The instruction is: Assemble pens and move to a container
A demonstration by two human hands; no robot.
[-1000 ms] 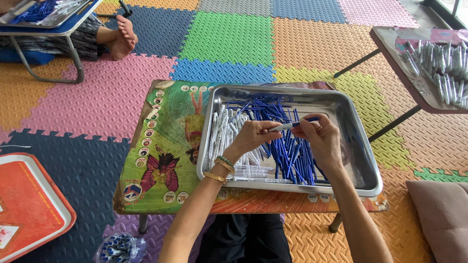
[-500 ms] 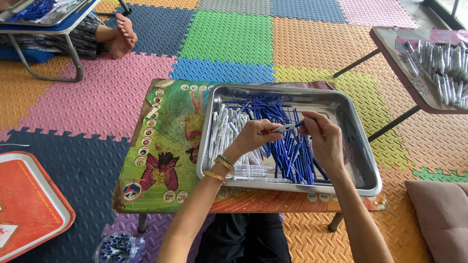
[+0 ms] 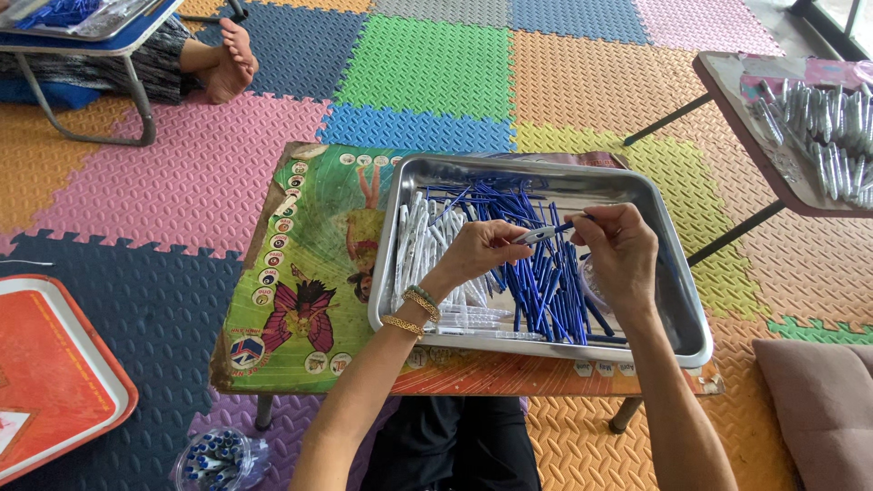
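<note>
The left hand [image 3: 477, 255] pinches one end of a clear pen barrel [image 3: 536, 235] above the metal tray [image 3: 677, 264], with clear barrels [image 3: 427, 245] heaped just below and to its left on the tray floor. To its right, the right hand [image 3: 618, 255] pinches a blue refill [image 3: 575, 221] whose tip meets the barrel's open end. Blue refills [image 3: 546, 282] lie piled beneath and between both hands, the tray resting on a small picture-covered counter [image 3: 309, 273].
</note>
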